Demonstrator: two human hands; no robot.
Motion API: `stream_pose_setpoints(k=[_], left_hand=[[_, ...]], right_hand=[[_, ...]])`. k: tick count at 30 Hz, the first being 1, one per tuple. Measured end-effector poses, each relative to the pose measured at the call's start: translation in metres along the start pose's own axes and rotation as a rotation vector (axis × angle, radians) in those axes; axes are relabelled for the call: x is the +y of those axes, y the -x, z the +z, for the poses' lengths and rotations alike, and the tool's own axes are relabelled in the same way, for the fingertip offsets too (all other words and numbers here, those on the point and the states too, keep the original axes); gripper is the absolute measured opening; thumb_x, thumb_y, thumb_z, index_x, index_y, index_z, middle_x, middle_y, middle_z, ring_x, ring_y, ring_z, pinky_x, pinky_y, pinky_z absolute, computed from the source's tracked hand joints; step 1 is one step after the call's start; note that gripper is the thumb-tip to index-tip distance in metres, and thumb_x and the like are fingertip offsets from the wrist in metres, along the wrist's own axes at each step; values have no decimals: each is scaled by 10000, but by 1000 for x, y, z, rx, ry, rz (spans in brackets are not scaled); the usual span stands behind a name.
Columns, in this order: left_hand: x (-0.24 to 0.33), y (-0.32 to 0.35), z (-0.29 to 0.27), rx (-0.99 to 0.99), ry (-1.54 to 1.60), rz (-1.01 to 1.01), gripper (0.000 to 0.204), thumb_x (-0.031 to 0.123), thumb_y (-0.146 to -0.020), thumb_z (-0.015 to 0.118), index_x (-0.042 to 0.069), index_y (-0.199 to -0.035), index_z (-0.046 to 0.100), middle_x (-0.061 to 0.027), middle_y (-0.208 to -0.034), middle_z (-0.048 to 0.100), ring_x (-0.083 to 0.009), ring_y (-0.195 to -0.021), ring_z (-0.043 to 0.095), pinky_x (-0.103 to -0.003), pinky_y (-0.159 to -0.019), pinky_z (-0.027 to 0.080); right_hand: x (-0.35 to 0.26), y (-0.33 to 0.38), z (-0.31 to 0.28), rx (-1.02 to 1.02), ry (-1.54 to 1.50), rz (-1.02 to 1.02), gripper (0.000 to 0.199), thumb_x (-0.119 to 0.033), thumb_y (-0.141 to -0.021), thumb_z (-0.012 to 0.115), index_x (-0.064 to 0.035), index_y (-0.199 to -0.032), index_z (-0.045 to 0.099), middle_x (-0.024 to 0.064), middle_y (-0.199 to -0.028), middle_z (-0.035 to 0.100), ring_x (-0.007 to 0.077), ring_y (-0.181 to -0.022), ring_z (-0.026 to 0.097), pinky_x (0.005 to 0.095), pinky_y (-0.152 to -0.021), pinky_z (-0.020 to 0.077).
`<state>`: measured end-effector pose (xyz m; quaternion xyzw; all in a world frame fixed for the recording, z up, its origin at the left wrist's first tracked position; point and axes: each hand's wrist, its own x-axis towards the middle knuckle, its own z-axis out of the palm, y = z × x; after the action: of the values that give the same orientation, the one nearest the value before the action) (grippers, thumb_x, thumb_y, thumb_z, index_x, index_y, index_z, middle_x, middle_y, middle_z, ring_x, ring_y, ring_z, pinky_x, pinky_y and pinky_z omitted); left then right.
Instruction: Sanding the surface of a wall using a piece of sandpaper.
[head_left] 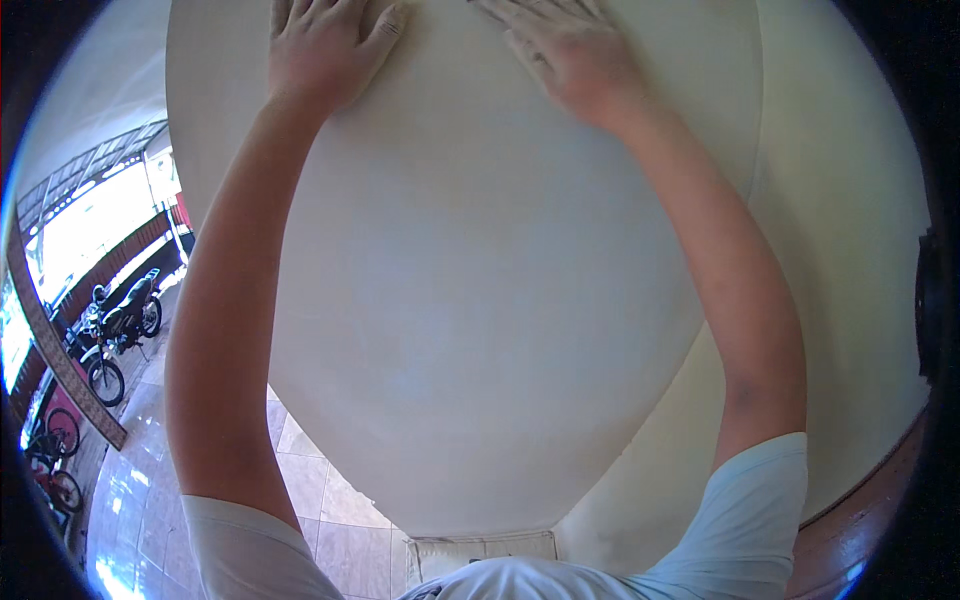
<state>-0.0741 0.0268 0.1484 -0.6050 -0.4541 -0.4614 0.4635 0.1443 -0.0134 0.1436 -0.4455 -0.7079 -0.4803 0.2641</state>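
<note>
Head: both palms flat on smooth cream panel.

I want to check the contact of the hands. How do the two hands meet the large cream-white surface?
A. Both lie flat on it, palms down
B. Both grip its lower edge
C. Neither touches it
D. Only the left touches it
A: the left hand and the right hand both lie spread, palms down, on the cream-white surface.
</note>
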Motion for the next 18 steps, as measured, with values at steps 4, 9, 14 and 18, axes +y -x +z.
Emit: stream_pose_setpoints(k=[4, 9, 14, 18], left_hand=[[7, 1, -1, 12, 7, 7, 633, 460, -951, 395, 179, -1500, 253, -76, -1578, 165, -267, -1462, 93, -467, -1187, 51], [0, 2, 5, 16, -2, 22, 619, 448, -961, 372, 166, -1499, 254, -82, -1576, 166, -267, -1462, 93, -464, -1188, 50], [3, 8, 4, 19, 46, 34, 617, 428, -956, 386, 153, -1494, 263, -86, -1571, 183, -270, -1458, 114, -470, -1186, 60], [-14, 17, 8, 42, 39, 83, 619, 428, -951, 398, 152, -1491, 274, -94, -1566, 198, -279, -1455, 128, -479, -1182, 74]], right_hand=[[14, -8, 4, 187, 72, 224, 533, -162, -981, 377, -165, -1497, 240, 19, -1565, 211, 208, -1454, 147, 445, -1201, 70], [-25, -1, -12, -54, 21, 110, 567, -119, -966, 393, -185, -1502, 222, 11, -1571, 195, 213, -1458, 128, 490, -1195, 43], [-26, -11, 6, 238, 41, 340, 550, -178, -980, 401, -229, -1500, 229, -5, -1571, 194, 209, -1457, 135, 508, -1189, 42], [-39, -8, -11, -127, 85, 141, 561, -181, -978, 405, -231, -1503, 215, -15, -1577, 175, 223, -1461, 114, 507, -1188, 36]])
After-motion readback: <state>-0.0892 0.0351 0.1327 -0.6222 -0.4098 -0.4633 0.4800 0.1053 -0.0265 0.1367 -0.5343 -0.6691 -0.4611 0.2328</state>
